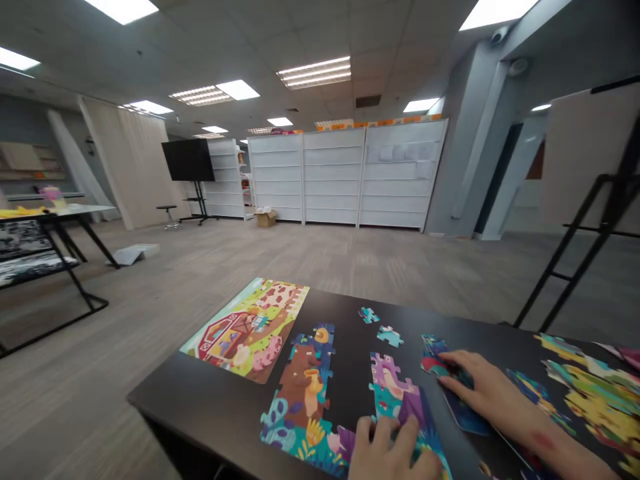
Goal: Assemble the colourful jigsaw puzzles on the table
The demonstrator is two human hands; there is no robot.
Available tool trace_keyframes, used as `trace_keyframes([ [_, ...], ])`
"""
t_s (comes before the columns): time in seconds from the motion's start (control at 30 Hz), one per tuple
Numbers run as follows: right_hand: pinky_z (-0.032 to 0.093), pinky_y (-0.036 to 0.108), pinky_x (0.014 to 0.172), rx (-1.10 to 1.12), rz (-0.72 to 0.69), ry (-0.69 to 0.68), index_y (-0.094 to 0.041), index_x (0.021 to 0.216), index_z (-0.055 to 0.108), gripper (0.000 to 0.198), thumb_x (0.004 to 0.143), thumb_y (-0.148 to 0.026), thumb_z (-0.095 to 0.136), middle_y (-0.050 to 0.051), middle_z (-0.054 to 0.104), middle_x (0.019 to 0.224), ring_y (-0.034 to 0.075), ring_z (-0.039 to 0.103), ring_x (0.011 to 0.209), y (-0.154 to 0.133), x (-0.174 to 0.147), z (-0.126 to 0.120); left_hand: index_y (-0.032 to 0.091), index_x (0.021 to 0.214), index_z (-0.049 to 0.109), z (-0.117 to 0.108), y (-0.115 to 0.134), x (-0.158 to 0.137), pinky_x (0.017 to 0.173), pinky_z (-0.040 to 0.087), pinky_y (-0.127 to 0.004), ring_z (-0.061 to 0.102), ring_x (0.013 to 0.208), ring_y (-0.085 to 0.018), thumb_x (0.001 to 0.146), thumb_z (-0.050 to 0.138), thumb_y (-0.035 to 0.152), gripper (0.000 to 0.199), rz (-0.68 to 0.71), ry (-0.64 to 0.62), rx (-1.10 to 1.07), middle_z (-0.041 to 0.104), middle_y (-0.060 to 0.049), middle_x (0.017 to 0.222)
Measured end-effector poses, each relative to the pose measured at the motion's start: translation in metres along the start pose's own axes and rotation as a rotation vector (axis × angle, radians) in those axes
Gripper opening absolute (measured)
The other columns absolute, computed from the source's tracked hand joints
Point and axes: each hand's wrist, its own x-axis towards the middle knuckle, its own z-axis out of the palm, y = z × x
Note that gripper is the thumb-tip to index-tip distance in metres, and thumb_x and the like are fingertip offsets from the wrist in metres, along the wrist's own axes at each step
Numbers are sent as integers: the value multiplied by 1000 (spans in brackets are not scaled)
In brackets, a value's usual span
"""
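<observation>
My left hand (pixel 393 450) rests at the table's near edge, fingertips apart and touching the lower part of a partly joined jigsaw puzzle (pixel 305 387). A brown bear shows on the puzzle's left strip, and a purple animal (pixel 390 380) on the right strip. Dark table shows between the strips. To the right, my right hand (pixel 475 383) has thumb and fingers closed around a blue and red puzzle piece (pixel 433 360). Under that hand lies a dark blue flat card or piece (pixel 465 413), partly covered. Two loose teal pieces (pixel 369 315) lie beyond the puzzle.
A finished-looking farm picture (pixel 250 327) lies at the table's left. Yellow-green pieces (pixel 595 393) are heaped at the right, with blue pieces (pixel 537 393) beside my right forearm. A black metal stand (pixel 575 247) rises on the right; another table (pixel 60 217) is far left.
</observation>
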Motion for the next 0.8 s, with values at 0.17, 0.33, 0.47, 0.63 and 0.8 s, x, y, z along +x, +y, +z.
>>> trace_keyframes([
  [0.17,59,44,86,38,-59,72,-22,104,72,39,74,-46,68,12,75,102,33,72,94,6,9,2,32,99,67,-17,-13,4,80,46,-41,64,99,-28,88,68,37,12,-117,-318,-90,63,2,136],
  [0.33,59,34,69,250,-38,90,-24,103,70,32,83,-46,60,7,72,87,25,71,77,-30,8,-17,29,122,60,-97,-48,32,97,46,-43,56,117,-30,74,76,37,51,-291,-424,-441,61,-3,133],
  [0.47,59,32,72,625,21,-66,-23,106,65,34,84,-49,63,6,72,88,24,70,81,-95,-1,-16,25,129,54,-135,-70,44,91,49,-38,61,108,-24,79,67,20,52,-554,-314,-634,63,-6,125],
  [0.63,57,30,70,719,-119,-299,-22,101,65,23,89,-42,60,5,68,89,21,67,79,-182,-8,6,19,120,59,-133,-93,36,69,50,-26,67,84,-18,79,65,18,41,-650,-365,-1031,70,-6,103],
  [0.8,43,51,110,464,-293,-392,-23,146,48,56,95,-46,54,16,53,145,31,52,132,-206,4,16,16,111,63,-151,-155,22,78,51,-29,68,93,-20,83,64,23,29,-662,-334,-1010,72,-6,103],
])
